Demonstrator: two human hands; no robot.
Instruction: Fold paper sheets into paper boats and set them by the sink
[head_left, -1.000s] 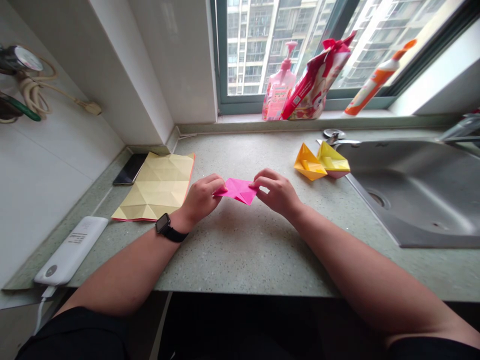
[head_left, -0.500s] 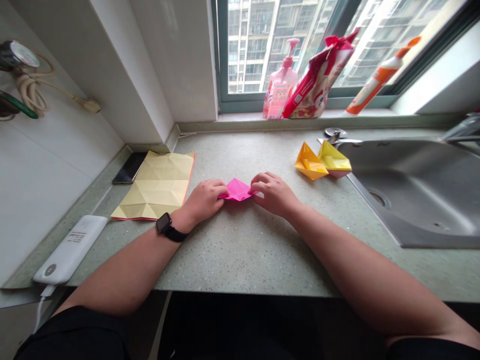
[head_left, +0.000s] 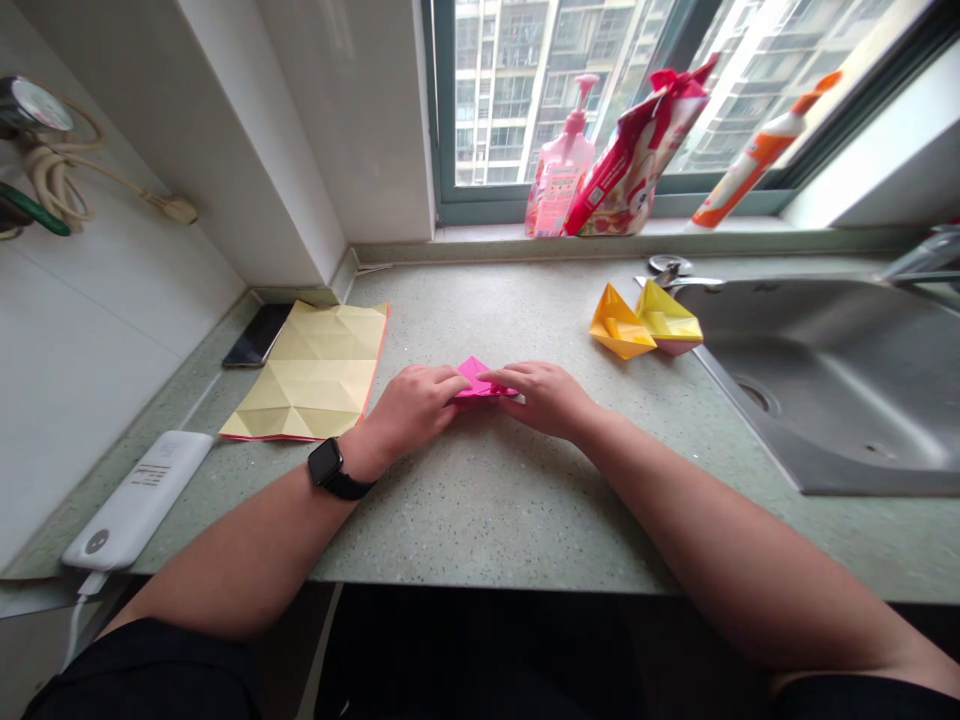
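Note:
A small folded pink paper lies on the speckled green counter, mostly covered by my fingers. My left hand, with a black watch on the wrist, presses its fingertips on the paper's left side. My right hand lies over the right side, its fingers stretched across the paper's top. Both hands hold the paper down flat against the counter.
A creased yellow sheet and a dark phone lie at the left, a white power bank nearer the edge. Two folded paper boats, orange and yellow, stand beside the steel sink. Bottles and a red pouch line the windowsill.
The pink paper was held up between both hands, then lowered to the counter. My hands have closed in over it and now press it flat.

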